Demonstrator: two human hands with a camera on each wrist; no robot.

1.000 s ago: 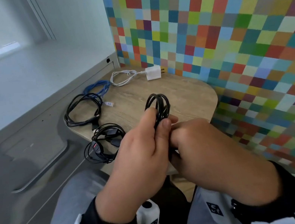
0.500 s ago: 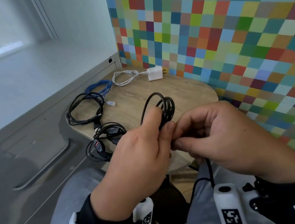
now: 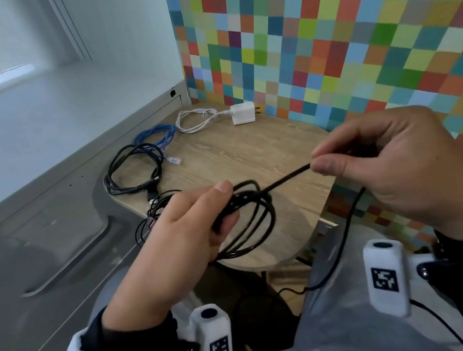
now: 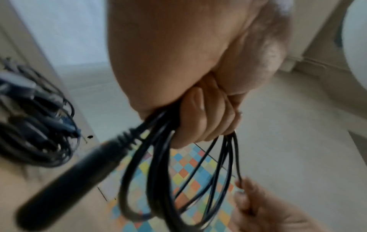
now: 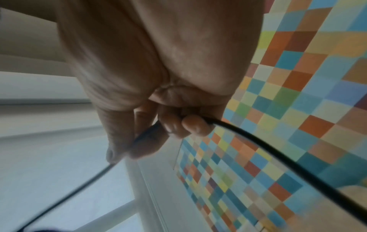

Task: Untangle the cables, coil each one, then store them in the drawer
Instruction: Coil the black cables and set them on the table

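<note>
On the far left sits the grey cabinet w/ the drawer front [image 3: 50, 244], well apart from what you're holding, so storing isn't the step in hand yet. Next over, three cables already lie coiled on the wooden table [image 3: 251, 153]: a blue one [image 3: 155, 134], a black one [image 3: 131, 174] beside it, and a white charger cable [image 3: 201, 117] toward the back; a smaller black bundle [image 3: 157, 216] sits at the near edge, partly hidden by your left hand [image 3: 173, 241]. That hand is curled round the black coil [image 3: 250, 221], thumb on top, several loops hanging below the fingers; the left wrist view shows a thick plug end [image 4: 79, 164] jutting out of the same grip. From the coil one strand [image 3: 286, 178] runs taut up and to the right, approx. level w/ the tabletop, into your right hand [image 3: 393, 171], which pinches it btwn thumb and forefinger. The slack then drops from that hand down past the table edge toward your lap. So the free length lies right of the coil, its axis pointing from left grip to right pinch. I'd judge the next wrap needs the right hand to carry that strand back leftward over the loops, as it's the nearer hand to the loose part.
</note>
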